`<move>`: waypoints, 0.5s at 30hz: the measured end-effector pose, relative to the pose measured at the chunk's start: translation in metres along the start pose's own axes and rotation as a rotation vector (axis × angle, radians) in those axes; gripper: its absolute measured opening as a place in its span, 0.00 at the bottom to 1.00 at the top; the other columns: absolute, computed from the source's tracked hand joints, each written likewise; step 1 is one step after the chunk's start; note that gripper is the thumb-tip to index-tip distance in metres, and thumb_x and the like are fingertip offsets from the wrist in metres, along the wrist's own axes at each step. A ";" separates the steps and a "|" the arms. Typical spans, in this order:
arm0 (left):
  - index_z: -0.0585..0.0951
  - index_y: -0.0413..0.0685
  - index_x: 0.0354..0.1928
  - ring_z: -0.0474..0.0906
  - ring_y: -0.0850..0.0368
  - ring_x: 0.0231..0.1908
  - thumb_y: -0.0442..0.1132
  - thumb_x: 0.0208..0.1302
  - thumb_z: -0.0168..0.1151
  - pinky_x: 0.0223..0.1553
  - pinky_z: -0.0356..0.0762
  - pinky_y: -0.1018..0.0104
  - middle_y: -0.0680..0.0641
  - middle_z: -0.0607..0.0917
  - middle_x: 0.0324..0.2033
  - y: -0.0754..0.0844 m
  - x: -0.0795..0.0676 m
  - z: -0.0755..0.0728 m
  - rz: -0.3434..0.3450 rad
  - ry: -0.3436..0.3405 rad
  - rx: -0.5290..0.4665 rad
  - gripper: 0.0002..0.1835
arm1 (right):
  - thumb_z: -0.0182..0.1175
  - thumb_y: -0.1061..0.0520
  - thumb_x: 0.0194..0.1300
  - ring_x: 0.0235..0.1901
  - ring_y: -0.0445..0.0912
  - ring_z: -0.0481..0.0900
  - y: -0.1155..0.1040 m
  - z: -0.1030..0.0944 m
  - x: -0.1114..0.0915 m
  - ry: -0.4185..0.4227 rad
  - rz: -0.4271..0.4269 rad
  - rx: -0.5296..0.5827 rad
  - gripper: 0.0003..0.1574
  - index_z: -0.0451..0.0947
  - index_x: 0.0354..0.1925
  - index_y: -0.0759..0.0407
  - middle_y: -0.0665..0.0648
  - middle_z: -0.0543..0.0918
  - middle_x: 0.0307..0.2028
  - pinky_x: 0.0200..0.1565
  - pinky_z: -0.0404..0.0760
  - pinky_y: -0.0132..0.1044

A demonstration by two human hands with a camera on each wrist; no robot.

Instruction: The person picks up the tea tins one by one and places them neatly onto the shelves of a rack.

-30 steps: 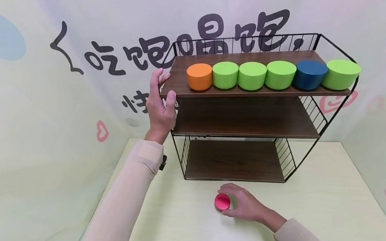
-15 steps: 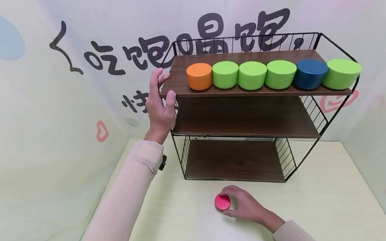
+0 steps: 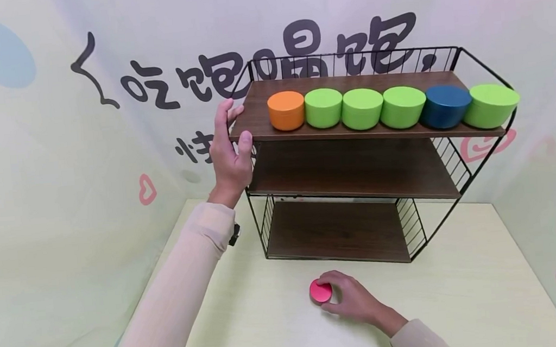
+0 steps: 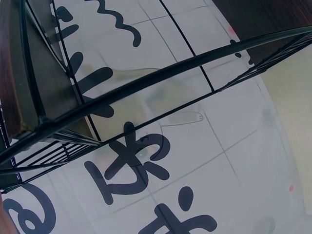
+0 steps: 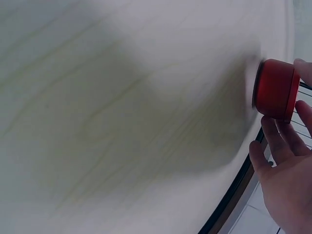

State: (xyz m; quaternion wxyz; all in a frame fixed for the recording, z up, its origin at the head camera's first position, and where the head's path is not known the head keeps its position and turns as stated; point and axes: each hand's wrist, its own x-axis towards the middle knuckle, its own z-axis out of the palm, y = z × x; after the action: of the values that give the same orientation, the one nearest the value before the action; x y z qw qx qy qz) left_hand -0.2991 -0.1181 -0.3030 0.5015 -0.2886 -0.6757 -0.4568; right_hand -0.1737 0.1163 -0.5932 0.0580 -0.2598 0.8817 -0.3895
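A small round red tin (image 3: 319, 292) stands on the pale table in front of the rack. My right hand (image 3: 355, 299) holds it from the right, thumb at the near side and a finger over the lid's far edge. In the right wrist view the tin (image 5: 274, 89) has its base at the table, with fingertips (image 5: 302, 111) around its lid end. Up at the left, my left hand (image 3: 230, 163) grips the end of the top shelf of a three-tier rack (image 3: 351, 170), thumb on the front edge. Only a sliver of that hand shows in the left wrist view.
Along the top shelf stands a row of larger round tins: an orange one (image 3: 286, 111) at the left, several green ones (image 3: 363, 109) and a blue one (image 3: 445, 107). Black wire sides (image 4: 161, 73) frame the rack. A printed curtain (image 3: 61, 158) hangs behind.
My right hand has shifted slightly down and right around the red tin, a finger now lying over its lid. The tin stays in place, and my left hand has not moved.
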 end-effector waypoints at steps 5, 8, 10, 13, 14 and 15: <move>0.67 0.23 0.59 0.76 0.35 0.54 0.36 0.60 0.46 0.57 0.70 0.59 0.28 0.81 0.49 -0.001 0.000 0.000 0.004 0.001 -0.007 0.27 | 0.75 0.54 0.53 0.56 0.50 0.78 0.000 0.001 0.001 0.004 0.002 -0.003 0.30 0.80 0.55 0.53 0.51 0.80 0.55 0.56 0.77 0.47; 0.67 0.23 0.59 0.76 0.35 0.54 0.36 0.60 0.46 0.57 0.70 0.58 0.28 0.81 0.50 0.000 0.000 0.000 0.002 -0.003 -0.005 0.27 | 0.75 0.55 0.53 0.55 0.49 0.78 -0.001 0.001 0.001 0.007 0.004 -0.009 0.29 0.80 0.55 0.53 0.51 0.80 0.55 0.55 0.78 0.46; 0.67 0.23 0.59 0.76 0.36 0.54 0.36 0.60 0.46 0.57 0.71 0.57 0.28 0.81 0.49 0.000 0.000 0.000 -0.001 -0.003 -0.002 0.27 | 0.75 0.55 0.53 0.55 0.50 0.78 -0.002 0.001 0.001 0.011 0.006 -0.010 0.29 0.80 0.55 0.54 0.51 0.80 0.54 0.55 0.77 0.47; 0.67 0.23 0.59 0.76 0.36 0.54 0.37 0.60 0.46 0.56 0.71 0.57 0.28 0.81 0.49 0.000 0.000 0.000 -0.004 -0.005 0.003 0.27 | 0.74 0.56 0.53 0.56 0.50 0.78 -0.003 0.002 0.001 0.020 0.002 -0.009 0.29 0.80 0.55 0.55 0.53 0.81 0.55 0.56 0.77 0.48; 0.67 0.23 0.59 0.76 0.37 0.54 0.37 0.60 0.46 0.56 0.71 0.57 0.28 0.81 0.49 0.000 0.000 -0.001 -0.004 -0.005 0.004 0.27 | 0.74 0.57 0.53 0.56 0.50 0.78 -0.003 0.003 0.001 0.023 -0.001 -0.011 0.29 0.80 0.55 0.55 0.53 0.81 0.55 0.56 0.77 0.48; 0.67 0.23 0.59 0.76 0.37 0.54 0.37 0.60 0.46 0.56 0.71 0.58 0.28 0.81 0.50 0.000 0.000 -0.001 -0.005 -0.005 0.006 0.28 | 0.74 0.57 0.53 0.56 0.50 0.78 -0.004 0.003 0.000 0.027 -0.004 -0.011 0.29 0.80 0.55 0.55 0.53 0.81 0.55 0.57 0.76 0.48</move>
State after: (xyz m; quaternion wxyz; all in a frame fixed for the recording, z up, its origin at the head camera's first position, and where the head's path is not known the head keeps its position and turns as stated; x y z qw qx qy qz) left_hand -0.2987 -0.1186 -0.3030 0.4995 -0.2867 -0.6791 -0.4551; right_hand -0.1716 0.1120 -0.5929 0.0437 -0.2566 0.8841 -0.3881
